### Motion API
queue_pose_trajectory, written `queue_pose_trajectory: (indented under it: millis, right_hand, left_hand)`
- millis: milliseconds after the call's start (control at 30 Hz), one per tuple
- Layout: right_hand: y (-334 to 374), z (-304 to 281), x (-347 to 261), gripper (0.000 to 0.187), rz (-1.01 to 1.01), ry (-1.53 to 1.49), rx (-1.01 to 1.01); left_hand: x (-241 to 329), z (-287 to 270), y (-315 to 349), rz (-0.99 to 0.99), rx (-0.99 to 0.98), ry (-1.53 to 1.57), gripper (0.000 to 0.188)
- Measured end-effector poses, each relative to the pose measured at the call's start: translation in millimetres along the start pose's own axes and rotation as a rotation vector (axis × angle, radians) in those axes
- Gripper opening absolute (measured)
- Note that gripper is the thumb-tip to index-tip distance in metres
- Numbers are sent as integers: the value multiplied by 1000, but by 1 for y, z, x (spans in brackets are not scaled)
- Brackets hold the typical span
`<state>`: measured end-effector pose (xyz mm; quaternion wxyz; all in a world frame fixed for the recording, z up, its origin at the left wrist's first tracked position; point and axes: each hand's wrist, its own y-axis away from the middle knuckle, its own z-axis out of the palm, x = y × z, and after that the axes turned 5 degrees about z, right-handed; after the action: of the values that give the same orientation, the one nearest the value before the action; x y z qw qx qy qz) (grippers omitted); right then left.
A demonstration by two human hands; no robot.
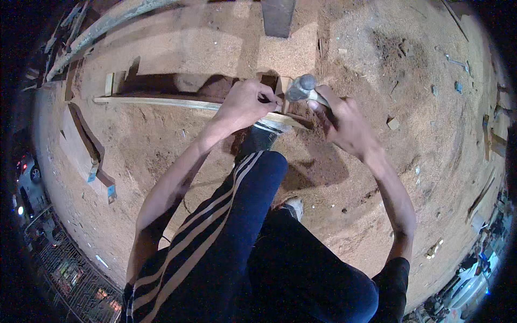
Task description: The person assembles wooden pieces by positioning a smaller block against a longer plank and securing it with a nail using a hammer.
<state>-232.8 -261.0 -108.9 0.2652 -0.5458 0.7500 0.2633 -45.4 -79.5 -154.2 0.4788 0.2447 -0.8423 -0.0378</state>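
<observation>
A long, thin wooden plank (161, 101) lies crosswise in front of me, its right end by my left foot. My left hand (246, 103) rests over that end, thumb and fingertips pinched together. Whatever is between them is too small to make out. My right hand (349, 123) is wrapped round the handle of a hammer (301, 88). The grey hammer head is just right of my left fingertips, above the plank's end. A small upright wood piece (284, 102) shows between the hammer and my left fingers, partly hidden.
Sandy, sawdust-strewn ground surrounds me. A wood block (109, 84) stands at the plank's left end. Boards (81, 141) lie at left, a dark post (278, 17) is at the top, and a wood scrap (393, 124) lies to the right. A metal grate (70, 272) is at lower left.
</observation>
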Motion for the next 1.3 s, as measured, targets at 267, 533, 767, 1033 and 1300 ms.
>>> queue_pose_trajectory:
  millis: [267,533,767,1033,1300]
  right_hand:
    - [-3,-24,33,42,1,143,-172]
    - [-8,9,45,44,51,223,-157]
    - [-9,5,45,31,151,1,-134]
    - [-7,-3,40,30,280,-69,-168]
    - [-36,10,67,36,2,53,-261]
  left_hand:
    - [14,-4,4,-133,-37,62,22]
    - [-3,0,8,-102,44,21,21]
    - [12,2,6,-56,37,90,19]
    - [13,-6,15,-107,82,86,16]
    - [-9,5,12,-45,111,180,14]
